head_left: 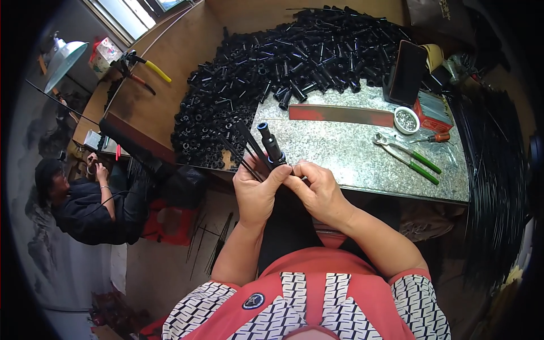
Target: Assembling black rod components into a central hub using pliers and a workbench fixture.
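In front of my body, at the near edge of the stone-patterned worktop (328, 153), both hands meet. My left hand (254, 195) is closed around several thin black rods (253, 145) and a black tubular fitting (272, 146), which points up and away with a bluish rim at its top. My right hand (322, 192) pinches at the lower end of this fitting, its thumb and forefinger touching my left thumb. What lies between the right fingertips is hidden.
A large heap of black tubular fittings (294, 54) covers the back and left. On the worktop lie a flat reddish bar (345, 114), a white bowl (406, 120), green-handled pliers (408, 158), a screwdriver (433, 138) and a phone (408, 71). Black rods (493, 181) stand right; another person (85, 198) sits left.
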Demonstrator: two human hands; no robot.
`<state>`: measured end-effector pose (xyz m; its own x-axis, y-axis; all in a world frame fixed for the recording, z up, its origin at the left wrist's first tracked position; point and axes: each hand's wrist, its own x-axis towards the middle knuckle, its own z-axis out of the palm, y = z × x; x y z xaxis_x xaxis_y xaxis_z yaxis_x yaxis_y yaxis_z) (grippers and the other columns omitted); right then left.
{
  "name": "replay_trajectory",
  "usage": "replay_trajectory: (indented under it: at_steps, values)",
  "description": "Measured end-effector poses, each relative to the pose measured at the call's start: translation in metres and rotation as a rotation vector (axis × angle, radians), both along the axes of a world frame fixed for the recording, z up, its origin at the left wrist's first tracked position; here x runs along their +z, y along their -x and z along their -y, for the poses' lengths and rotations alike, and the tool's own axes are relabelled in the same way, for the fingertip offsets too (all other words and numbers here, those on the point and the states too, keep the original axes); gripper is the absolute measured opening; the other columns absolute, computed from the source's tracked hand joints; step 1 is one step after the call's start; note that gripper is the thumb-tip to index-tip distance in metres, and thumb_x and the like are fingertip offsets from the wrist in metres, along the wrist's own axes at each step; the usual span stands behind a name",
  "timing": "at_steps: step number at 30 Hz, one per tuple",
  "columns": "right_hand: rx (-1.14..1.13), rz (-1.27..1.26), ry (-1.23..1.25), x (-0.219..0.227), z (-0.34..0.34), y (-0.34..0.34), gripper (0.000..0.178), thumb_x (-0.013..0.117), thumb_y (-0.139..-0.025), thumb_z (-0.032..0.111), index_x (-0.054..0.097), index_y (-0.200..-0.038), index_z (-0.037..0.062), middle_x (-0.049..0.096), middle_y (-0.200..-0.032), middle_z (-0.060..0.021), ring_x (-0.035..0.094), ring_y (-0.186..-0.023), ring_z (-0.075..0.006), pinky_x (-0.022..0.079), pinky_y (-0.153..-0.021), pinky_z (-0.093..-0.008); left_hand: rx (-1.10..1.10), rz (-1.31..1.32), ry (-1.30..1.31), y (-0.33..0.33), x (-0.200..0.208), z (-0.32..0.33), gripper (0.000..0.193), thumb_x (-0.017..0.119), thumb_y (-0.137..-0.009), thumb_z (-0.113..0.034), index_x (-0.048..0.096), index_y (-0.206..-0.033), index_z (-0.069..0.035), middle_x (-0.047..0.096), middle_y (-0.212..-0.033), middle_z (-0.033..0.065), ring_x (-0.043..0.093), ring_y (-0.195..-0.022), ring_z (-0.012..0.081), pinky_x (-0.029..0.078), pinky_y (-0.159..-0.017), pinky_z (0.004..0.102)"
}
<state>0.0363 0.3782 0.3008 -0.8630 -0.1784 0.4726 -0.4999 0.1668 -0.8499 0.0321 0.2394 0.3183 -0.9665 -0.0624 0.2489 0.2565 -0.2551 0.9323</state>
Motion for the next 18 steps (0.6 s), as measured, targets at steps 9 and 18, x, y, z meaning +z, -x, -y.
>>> replay_trajectory:
  at_steps: [9,18]
  values:
    - [0.253,0.534,0.164,-0.005,-0.01,0.006,0.023,0.067,-0.089,0.022,0.051,-0.091,0.0059,0.051,-0.073,0.0021,0.048,-0.062,-0.0055,0.041,-0.053,-0.0211,-0.112,0.0,-0.176,0.004,-0.014,0.013,0.028,0.078,-0.077,-0.003,0.062,-0.1,-0.002,0.065,-0.088,0.0011,0.06,-0.076,0.0081,0.049,-0.07,0.0212]
    - [0.456,0.676,0.355,0.0,-0.017,0.011,0.022,0.068,-0.087,0.014,0.05,-0.096,0.005,0.055,-0.083,-0.0019,0.054,-0.071,-0.0081,0.046,-0.057,-0.0217,-0.385,-0.018,-0.156,0.013,-0.014,0.029,0.037,0.077,-0.08,-0.014,0.062,-0.109,0.001,0.067,-0.098,0.0069,0.064,-0.087,0.0144,0.05,-0.08,0.0278]
